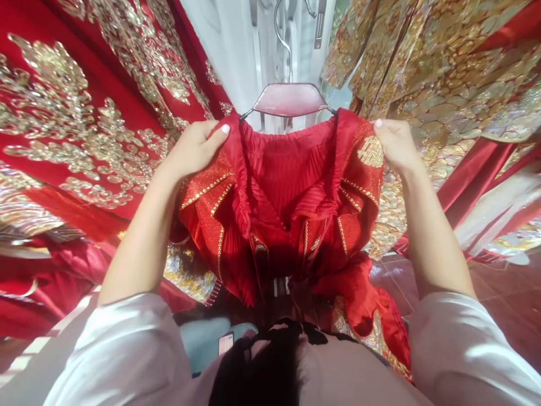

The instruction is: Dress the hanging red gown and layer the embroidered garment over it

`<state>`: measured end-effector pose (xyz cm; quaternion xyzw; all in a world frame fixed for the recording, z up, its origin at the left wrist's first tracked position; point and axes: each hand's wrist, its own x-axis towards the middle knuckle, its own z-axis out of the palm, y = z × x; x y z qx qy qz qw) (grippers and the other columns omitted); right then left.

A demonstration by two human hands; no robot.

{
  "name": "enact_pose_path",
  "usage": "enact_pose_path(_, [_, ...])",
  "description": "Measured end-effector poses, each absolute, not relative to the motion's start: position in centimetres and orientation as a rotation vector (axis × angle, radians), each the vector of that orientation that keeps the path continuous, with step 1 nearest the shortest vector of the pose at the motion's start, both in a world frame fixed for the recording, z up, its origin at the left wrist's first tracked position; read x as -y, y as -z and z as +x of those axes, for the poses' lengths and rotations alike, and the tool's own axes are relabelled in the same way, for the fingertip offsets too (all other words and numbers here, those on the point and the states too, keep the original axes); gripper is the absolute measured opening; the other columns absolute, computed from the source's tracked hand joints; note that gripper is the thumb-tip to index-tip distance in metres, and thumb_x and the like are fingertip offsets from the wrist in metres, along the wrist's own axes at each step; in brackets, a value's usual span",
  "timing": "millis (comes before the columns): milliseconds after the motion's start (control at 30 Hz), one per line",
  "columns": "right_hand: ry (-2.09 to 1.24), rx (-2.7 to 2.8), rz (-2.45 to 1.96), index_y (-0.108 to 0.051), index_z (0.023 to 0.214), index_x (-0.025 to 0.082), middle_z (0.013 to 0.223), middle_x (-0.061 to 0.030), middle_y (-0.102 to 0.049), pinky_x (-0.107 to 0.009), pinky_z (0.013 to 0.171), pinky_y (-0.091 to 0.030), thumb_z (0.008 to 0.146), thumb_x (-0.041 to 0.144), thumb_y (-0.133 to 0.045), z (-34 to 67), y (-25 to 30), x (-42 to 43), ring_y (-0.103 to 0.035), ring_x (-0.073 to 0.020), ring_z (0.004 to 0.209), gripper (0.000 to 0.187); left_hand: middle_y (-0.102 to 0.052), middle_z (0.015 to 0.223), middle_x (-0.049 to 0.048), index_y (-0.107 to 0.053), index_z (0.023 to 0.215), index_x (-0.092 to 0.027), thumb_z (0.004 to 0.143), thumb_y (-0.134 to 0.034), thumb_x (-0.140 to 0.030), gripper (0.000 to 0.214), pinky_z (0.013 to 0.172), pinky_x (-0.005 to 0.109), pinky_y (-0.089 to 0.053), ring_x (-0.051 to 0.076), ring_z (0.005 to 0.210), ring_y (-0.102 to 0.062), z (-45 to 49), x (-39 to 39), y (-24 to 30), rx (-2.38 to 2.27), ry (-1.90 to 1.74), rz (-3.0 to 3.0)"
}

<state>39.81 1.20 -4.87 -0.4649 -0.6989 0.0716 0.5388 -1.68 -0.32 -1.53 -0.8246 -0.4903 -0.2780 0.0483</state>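
Note:
A red pleated skirt (287, 186) with gold trim hangs open in front of me from a red hanger (289, 100) with a metal hook. My left hand (194, 148) is closed on the left side of the skirt's waistband, thumb on top. My right hand (391, 144) is closed on the right side of the waistband, beside a gold embroidered emblem (370, 151). Both hands hold the waist spread apart just below the hanger's ends. My white sleeves show at the bottom.
Red garments with heavy gold embroidery (84, 113) hang close on the left. Gold-patterned robes (448, 67) hang on the right. A red tiled floor (499, 287) shows at lower right. A white rail and wall (253, 45) stand behind the hanger.

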Motion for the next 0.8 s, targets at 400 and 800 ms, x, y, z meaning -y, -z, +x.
enact_pose_path(400, [0.542,1.324,-1.28,-0.035,0.053,0.019,0.048,0.0039,-0.037,-0.024,0.05,-0.025,0.08,0.038,-0.056,30.0,15.9,11.6,-0.033,-0.0078,0.046,0.039,-0.061,0.084,0.008,-0.057,0.089,-0.017,0.08,-0.059,-0.046,0.03,0.068,0.033,-0.038,0.024,0.082,-0.053,4.6,13.3,15.0,1.686,1.319,-1.712])
enact_pose_path(800, [-0.086,1.623,-0.735,-0.025,0.05,0.019,0.047,0.0066,-0.023,-0.02,0.046,-0.021,0.074,0.024,-0.051,23.0,9.6,13.3,-0.021,-0.0055,0.045,0.035,-0.048,0.065,0.0019,-0.041,0.065,-0.02,0.087,-0.049,-0.024,0.023,0.058,0.028,-0.03,0.017,0.069,-0.045,9.2,14.7,9.2,1.318,1.215,-2.119])
